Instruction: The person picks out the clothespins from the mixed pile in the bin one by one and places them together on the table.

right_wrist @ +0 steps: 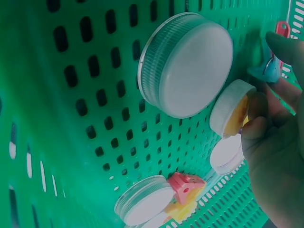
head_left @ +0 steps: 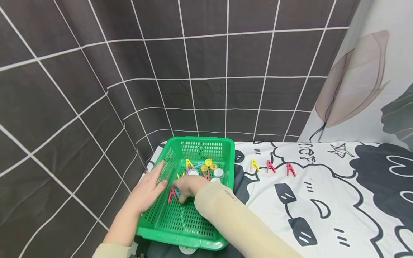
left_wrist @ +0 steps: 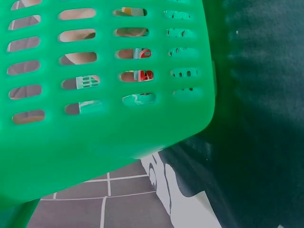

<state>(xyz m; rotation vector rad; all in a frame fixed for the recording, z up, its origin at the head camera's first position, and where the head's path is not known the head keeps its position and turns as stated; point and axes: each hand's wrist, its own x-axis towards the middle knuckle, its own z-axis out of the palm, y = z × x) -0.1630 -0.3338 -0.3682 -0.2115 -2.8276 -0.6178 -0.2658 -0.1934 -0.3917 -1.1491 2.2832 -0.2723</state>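
Inside a green plastic basket [head_left: 151, 233], my right hand [head_left: 190, 184] reaches down among small things. Its thumb and a finger pinch a blue clothespin [right_wrist: 270, 70], beside a red clothespin [head_left: 171, 195]. Curled fingers of that hand lie close to a white-rimmed cap [right_wrist: 230, 109] with an orange-yellow face. My left hand [head_left: 146, 188] is at the basket's left side, fingers straight, holding nothing. In the left wrist view only the slotted basket wall [left_wrist: 109, 137] shows, not the hand. Farther back in the basket are a yellow clothespin [head_left: 189, 163], yellow caps [head_left: 208, 162] and white lids [head_left: 218, 173].
On the patterned cloth [head_left: 258, 208] right of the basket stand one yellow clothespin [head_left: 254, 165] and two red clothespins [head_left: 270, 166], spaced in a row. A dark gridded curtain [head_left: 206, 93] hangs behind and to the left. A white round thing [head_left: 187, 249] shows under the basket's front edge.
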